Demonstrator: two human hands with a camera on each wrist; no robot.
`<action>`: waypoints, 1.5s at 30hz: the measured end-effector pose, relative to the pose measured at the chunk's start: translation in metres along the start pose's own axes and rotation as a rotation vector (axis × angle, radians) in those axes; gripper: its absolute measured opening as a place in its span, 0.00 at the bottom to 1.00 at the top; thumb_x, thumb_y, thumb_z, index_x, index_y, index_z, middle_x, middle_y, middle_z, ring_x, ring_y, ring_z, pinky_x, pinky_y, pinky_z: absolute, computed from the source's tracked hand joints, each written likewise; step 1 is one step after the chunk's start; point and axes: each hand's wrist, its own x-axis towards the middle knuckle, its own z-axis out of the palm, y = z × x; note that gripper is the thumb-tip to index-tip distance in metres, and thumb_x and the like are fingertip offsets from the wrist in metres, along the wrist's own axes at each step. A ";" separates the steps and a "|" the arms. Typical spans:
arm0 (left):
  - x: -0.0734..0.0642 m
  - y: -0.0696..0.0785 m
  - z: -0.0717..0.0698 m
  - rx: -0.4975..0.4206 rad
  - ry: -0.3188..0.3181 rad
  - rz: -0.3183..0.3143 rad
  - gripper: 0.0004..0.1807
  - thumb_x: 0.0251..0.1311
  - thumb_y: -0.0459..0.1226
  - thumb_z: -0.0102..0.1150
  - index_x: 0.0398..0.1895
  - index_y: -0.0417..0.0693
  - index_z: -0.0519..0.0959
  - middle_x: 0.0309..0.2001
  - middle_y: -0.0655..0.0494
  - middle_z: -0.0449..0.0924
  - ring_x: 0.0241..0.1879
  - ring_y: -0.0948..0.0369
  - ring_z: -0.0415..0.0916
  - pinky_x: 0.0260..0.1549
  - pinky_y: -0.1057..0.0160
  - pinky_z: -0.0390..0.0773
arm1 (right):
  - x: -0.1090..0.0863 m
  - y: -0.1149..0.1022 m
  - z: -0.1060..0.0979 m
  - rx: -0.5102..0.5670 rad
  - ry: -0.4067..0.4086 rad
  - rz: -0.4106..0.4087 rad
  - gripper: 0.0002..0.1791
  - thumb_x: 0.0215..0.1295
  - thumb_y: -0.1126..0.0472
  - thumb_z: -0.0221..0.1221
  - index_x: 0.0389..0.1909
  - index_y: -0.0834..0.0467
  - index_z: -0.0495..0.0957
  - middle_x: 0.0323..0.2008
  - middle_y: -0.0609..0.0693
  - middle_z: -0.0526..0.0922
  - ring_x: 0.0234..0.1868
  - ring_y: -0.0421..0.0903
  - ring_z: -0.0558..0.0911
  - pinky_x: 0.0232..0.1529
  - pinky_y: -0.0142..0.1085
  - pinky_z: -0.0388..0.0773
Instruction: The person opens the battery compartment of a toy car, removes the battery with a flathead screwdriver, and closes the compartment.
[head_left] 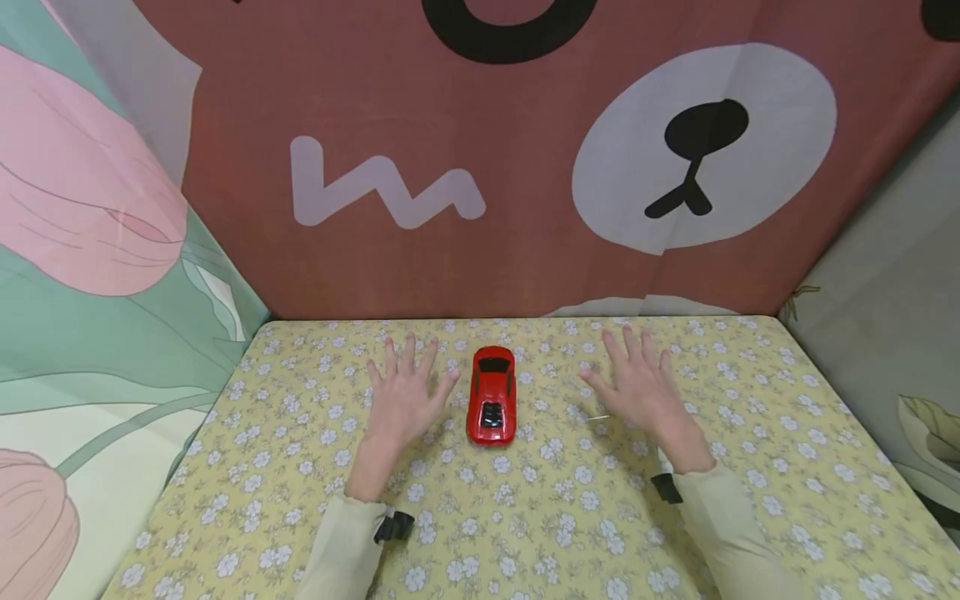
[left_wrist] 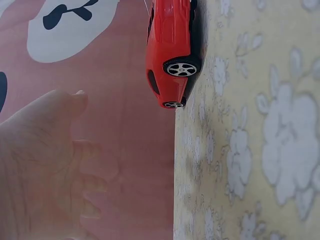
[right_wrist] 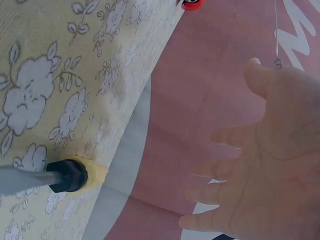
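A red toy car point(head_left: 492, 396) with dark windows lies on the flowered tablecloth between the two hands. To its left, the left hand point(head_left: 405, 392) is spread with straight fingers and holds nothing. The right hand point(head_left: 641, 383), fingers likewise spread and without anything in them, is to the right of the car. In the left wrist view the car point(left_wrist: 172, 50) shows its side and silver wheels beyond the left thumb. Below the right hand, the right wrist view shows a screwdriver-like tool point(right_wrist: 67, 176) with a grey shaft and a black and yellow handle; the head view mostly hides it.
The yellow flowered tablecloth point(head_left: 510, 533) covers the table. Behind it hangs a reddish-brown cloth point(head_left: 525, 275) with a bear's face, and patterned cloths flank both sides. A thin pale wire point(right_wrist: 277, 35) with a small curl shows beside the right thumb.
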 end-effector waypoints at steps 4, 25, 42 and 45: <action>-0.001 0.002 0.000 -0.027 0.018 0.003 0.40 0.78 0.62 0.38 0.83 0.51 0.56 0.82 0.38 0.43 0.79 0.33 0.33 0.70 0.26 0.39 | 0.002 -0.002 0.004 0.004 -0.004 -0.018 0.45 0.80 0.40 0.49 0.82 0.65 0.47 0.80 0.73 0.40 0.78 0.75 0.35 0.69 0.75 0.33; -0.010 0.040 0.014 -0.237 -0.039 0.199 0.30 0.76 0.48 0.57 0.70 0.36 0.73 0.70 0.33 0.69 0.66 0.38 0.71 0.60 0.41 0.76 | 0.006 -0.028 0.038 0.136 -0.087 -0.290 0.20 0.80 0.53 0.56 0.53 0.68 0.81 0.34 0.52 0.86 0.33 0.46 0.84 0.39 0.44 0.83; -0.020 0.064 0.026 -0.165 -0.208 0.217 0.40 0.69 0.54 0.64 0.75 0.39 0.68 0.77 0.28 0.53 0.73 0.35 0.60 0.61 0.42 0.75 | 0.001 -0.036 0.035 0.169 -0.112 -0.377 0.12 0.74 0.57 0.63 0.29 0.55 0.83 0.21 0.40 0.77 0.19 0.34 0.68 0.23 0.31 0.70; -0.021 0.069 0.030 -0.139 -0.234 0.201 0.45 0.66 0.57 0.66 0.77 0.39 0.65 0.78 0.28 0.48 0.74 0.33 0.56 0.60 0.42 0.75 | 0.002 -0.033 0.033 0.257 -0.181 -0.386 0.08 0.73 0.60 0.64 0.32 0.55 0.85 0.23 0.42 0.80 0.20 0.35 0.68 0.22 0.31 0.70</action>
